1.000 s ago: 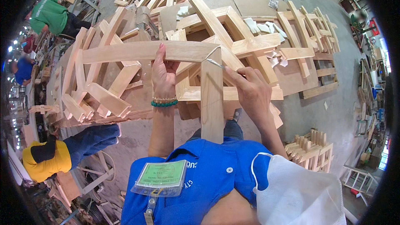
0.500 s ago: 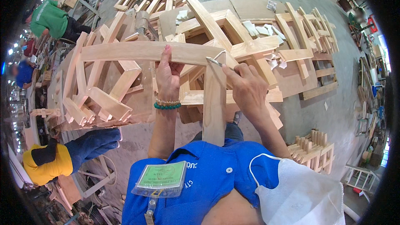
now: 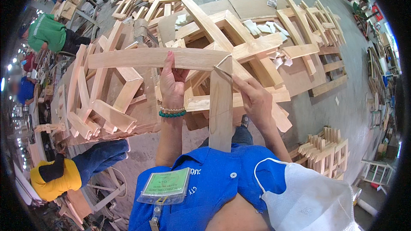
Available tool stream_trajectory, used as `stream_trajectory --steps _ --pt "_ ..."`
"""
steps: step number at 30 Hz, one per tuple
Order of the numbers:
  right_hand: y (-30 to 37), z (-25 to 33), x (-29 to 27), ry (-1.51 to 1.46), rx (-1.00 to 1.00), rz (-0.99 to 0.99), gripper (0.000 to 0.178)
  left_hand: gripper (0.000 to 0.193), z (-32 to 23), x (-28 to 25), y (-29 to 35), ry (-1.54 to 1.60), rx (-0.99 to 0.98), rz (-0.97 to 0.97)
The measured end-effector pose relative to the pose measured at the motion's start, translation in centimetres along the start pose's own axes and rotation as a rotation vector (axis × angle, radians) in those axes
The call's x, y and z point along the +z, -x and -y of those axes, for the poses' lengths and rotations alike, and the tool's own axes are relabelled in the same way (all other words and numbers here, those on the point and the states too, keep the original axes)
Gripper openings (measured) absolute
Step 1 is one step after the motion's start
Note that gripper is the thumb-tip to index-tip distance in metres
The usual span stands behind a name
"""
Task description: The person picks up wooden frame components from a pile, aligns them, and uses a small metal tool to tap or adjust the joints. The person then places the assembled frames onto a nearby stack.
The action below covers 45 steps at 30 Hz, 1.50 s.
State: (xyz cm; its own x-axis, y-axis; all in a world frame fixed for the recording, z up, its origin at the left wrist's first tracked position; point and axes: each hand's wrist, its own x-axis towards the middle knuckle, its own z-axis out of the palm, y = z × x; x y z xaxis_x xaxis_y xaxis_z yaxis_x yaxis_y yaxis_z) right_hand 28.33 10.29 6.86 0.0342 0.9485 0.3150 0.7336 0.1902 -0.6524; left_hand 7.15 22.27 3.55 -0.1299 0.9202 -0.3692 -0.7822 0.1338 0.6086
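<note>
An L-shaped wooden frame (image 3: 197, 58) is held up in front of me, one curved bar running left and one straight leg coming down toward my chest. My left hand (image 3: 173, 83) grips the curved bar from below, thumb on its face and the other fingers behind it. Closed around a small tool with a thin metal blade (image 3: 224, 71), my right hand (image 3: 253, 96) is just right of the mitred corner. The blade lies against the joint line, where a pale strip shows along the seam. Most of the tool's handle is hidden in my fingers.
Beyond the frame, a low table topped with cardboard (image 3: 306, 79) bears several wooden frames (image 3: 214, 30) and white scraps (image 3: 267, 28). More wooden parts (image 3: 327, 152) are stacked on the floor at right. Co-workers in yellow (image 3: 70, 175) and green (image 3: 47, 32) are at left.
The blade has swung from lying across the corner to a steeper slant along the seam. My right hand has moved slightly down; my left hand keeps its grip on the frame.
</note>
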Motion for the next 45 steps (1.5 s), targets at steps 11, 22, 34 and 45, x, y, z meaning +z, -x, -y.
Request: stream_trajectory --steps 11,22,34,45 --pt "-1.9 -6.0 -1.6 0.174 0.181 -0.092 0.037 0.032 -0.2 0.3 0.6 -0.018 -0.036 0.077" --pt "-1.0 -4.9 -5.0 -0.643 0.349 -0.148 0.030 0.056 -9.3 6.8 1.6 0.424 -0.188 0.712" --pt "-2.2 3.2 -5.5 -0.459 -0.212 0.081 0.037 0.017 -9.7 6.9 1.0 0.514 -0.324 1.195" --pt "-1.5 4.8 -5.1 -0.167 -0.369 0.176 0.037 0.021 -7.9 5.0 -0.3 0.654 -0.210 1.220"
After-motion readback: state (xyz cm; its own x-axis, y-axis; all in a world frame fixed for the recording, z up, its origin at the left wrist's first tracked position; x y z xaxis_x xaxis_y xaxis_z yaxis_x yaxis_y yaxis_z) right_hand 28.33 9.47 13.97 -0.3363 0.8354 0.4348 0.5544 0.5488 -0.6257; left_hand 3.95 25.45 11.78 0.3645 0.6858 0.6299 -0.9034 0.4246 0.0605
